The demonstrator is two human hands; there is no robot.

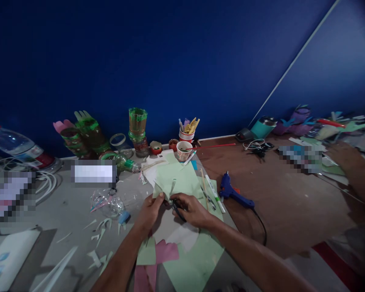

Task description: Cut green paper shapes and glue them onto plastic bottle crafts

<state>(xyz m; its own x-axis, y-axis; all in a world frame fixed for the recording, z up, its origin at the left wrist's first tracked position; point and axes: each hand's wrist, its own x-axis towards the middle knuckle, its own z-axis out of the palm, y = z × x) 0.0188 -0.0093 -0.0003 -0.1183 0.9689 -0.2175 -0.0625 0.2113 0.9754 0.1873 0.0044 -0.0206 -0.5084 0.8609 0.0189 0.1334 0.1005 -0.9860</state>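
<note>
My left hand (150, 211) pinches the lower left edge of a pale green sheet of paper (178, 178), thumb on top. Black-handled scissors (178, 211) are gripped in my right hand (191, 207), their blades pointing away from me over the sheet. Both hands are close together. More green paper (197, 259) and pink paper pieces (167, 251) lie on the table below my hands. Pale paper offcuts (101, 235) are scattered to the left. Just right of the sheet rest a white marker (215, 194) and a dark pen (209, 198).
A blue glue gun (234, 192) with a cord lies to the right. Behind stand a paper cup (184, 151), bottle crafts (138, 125) and a cup of utensils (187, 132). A large bottle (24, 150) lies left. Another person's hand (348, 160) is at far right.
</note>
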